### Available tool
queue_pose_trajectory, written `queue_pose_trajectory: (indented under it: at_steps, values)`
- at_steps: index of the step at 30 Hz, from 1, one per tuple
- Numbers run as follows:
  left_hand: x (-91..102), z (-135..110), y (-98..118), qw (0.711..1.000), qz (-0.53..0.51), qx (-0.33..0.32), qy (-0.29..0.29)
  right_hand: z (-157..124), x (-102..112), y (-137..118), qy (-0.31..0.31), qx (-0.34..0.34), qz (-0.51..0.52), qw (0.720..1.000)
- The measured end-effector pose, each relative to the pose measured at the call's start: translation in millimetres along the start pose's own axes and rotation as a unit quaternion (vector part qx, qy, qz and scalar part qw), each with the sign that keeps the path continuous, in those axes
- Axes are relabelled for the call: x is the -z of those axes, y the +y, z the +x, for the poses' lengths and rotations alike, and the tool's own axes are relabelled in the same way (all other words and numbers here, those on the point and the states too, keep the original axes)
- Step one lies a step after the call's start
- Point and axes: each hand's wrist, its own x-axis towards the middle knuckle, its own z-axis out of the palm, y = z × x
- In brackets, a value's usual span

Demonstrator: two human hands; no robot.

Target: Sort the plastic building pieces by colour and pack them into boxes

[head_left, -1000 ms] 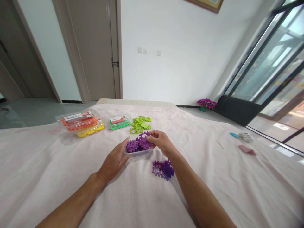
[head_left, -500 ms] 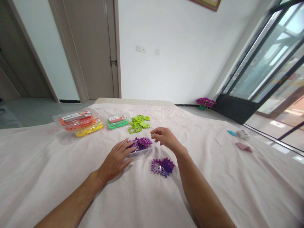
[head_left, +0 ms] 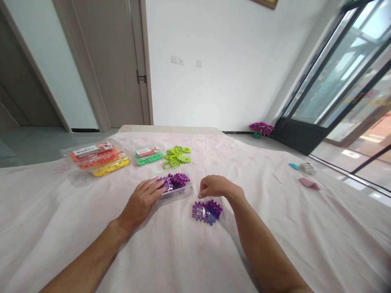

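Observation:
My left hand lies flat with fingers stretched on the near left end of a clear plastic tray filled with purple interlocking pieces. My right hand hovers just above a small assembly of joined purple pieces on the pink cloth, fingers curled into a loose pinch; whether anything is between them I cannot make out.
At the back left stand clear boxes of orange and yellow pieces and green pieces, beside a loose pile of lime-green pieces. Small items lie at the far right. A potted purple plant sits on the floor beyond.
My right hand let go of the purple pieces in the tray and came down toward the purple assembly. My left hand moved onto the tray's end.

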Motion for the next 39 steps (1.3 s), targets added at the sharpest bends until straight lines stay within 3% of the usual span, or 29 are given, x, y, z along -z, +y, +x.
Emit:
queue_pose_trajectory:
  at_steps: [9,15,19,24,26,30,33,36,39]
  values:
    - [-0.3,3,4,1.000,-0.027,0.013,0.009,-4,-29,-11,-0.067,0.028,-0.051,0.996]
    - [2.1,5,6,0.999,-0.037,0.014,0.013,4,-29,-2,-0.103,0.063,0.032,0.992]
    - [2.2,5,6,0.999,-0.036,0.016,0.014,19,-23,15,-0.025,0.098,0.140,0.985]
    - [2.4,7,7,0.999,-0.032,0.010,0.027,32,-21,32,0.133,0.070,0.230,0.961]
    - [2.1,7,7,0.999,-0.034,0.011,0.028,30,-22,35,0.130,0.070,0.220,0.964]
    - [0.3,5,6,0.999,-0.034,0.014,0.016,25,-24,39,0.032,0.065,0.191,0.979]
    - [-1.0,4,5,0.999,-0.041,0.020,0.019,27,-23,46,0.042,0.054,0.206,0.976]
    - [-0.8,4,5,0.998,-0.049,0.023,0.020,33,-19,50,0.126,0.051,0.289,0.948]
    - [-0.1,5,6,0.998,-0.053,0.023,0.022,36,-14,42,0.212,0.033,0.423,0.880]
